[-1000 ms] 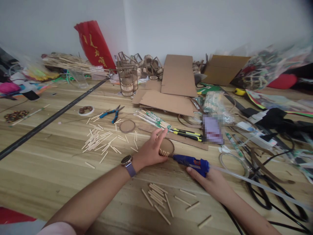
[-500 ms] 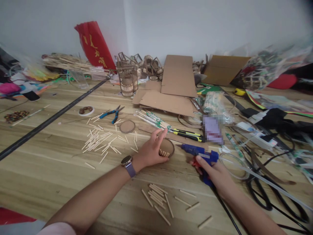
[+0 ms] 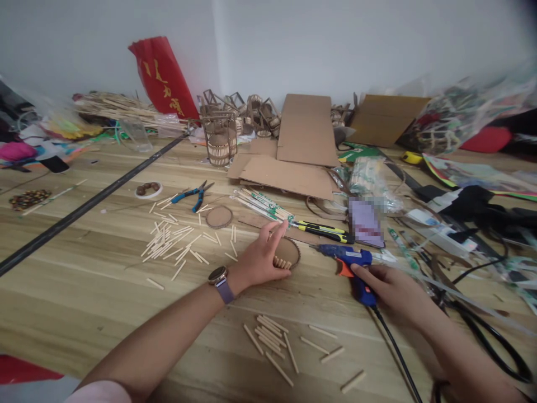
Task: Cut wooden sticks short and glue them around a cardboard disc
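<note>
The left hand [image 3: 260, 258] lies on a cardboard disc [image 3: 289, 252] in the middle of the worktop [image 3: 84, 291], its fingers [image 3: 277, 232] spread loosely over the rim and thumb pressed against a short row of sticks [image 3: 282, 262] standing at the disc's edge. The right hand [image 3: 396, 288] is closed around the handle of a blue glue gun [image 3: 346, 260], which rests just right of the disc, nozzle pointing toward it but apart. Loose sticks [image 3: 272, 341] lie nearer the person, and pliers [image 3: 193, 194] sit farther back.

One head-worn camera looks forward and down, close over the cluttered wooden floor [image 3: 84, 291].
</note>
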The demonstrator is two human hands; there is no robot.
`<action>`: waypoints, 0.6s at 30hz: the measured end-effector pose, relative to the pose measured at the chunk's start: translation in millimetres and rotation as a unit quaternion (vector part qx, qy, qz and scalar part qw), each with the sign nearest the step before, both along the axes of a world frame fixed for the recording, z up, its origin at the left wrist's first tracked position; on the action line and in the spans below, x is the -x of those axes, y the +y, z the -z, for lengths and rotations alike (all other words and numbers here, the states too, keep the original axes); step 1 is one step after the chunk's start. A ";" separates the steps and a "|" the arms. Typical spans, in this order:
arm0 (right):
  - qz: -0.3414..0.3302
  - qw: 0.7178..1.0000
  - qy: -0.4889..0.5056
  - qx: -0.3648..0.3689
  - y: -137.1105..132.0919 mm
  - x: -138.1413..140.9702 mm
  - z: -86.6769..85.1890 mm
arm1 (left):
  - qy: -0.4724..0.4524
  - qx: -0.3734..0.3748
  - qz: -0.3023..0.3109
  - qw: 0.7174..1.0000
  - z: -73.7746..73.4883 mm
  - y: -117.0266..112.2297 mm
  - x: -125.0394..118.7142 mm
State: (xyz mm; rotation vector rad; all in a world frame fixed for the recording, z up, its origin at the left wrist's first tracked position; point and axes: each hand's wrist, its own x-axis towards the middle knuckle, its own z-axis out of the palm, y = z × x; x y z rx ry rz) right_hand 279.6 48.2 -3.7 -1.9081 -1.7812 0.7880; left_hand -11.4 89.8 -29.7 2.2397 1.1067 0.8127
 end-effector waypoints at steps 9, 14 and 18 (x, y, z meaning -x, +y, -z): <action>-0.278 0.950 -0.139 -0.006 -33.4 39.0 -32.8 | 0.004 -0.014 0.000 1.000 3.6 0.5 0.3; -0.362 0.920 -0.127 0.077 -53.5 65.8 -29.8 | -0.008 -0.022 0.006 1.000 8.2 1.6 1.0; -0.348 0.921 -0.153 0.088 -51.0 73.3 -21.0 | -0.005 -0.027 0.003 1.000 8.2 1.9 0.6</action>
